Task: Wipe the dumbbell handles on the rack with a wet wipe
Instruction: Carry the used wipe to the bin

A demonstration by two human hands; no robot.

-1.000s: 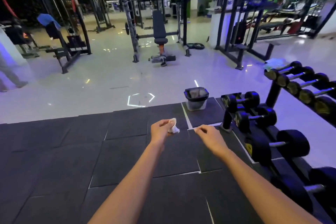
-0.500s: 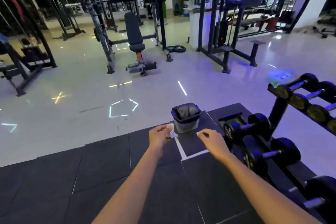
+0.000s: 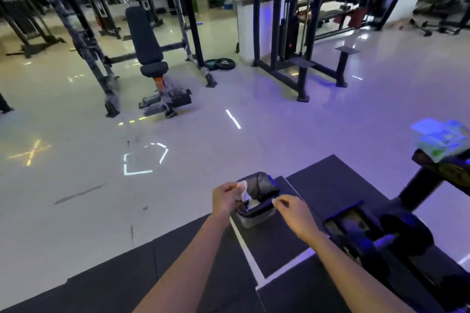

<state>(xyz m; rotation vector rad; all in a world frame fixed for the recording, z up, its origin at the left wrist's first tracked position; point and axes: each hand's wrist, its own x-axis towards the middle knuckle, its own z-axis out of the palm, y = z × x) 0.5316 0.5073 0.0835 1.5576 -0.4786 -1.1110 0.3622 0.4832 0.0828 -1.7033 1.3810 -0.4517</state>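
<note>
Pinching crumpled wet wipe [image 3: 243, 189] with left hand [image 3: 226, 198] — wad hangs downward over bin [image 3: 263, 207] — right hand [image 3: 295, 215] grip unclear.

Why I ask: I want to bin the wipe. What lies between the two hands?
In the head view, a small black-lined bin shows between the left hand, which pinches the wipe, and the right hand.
</note>
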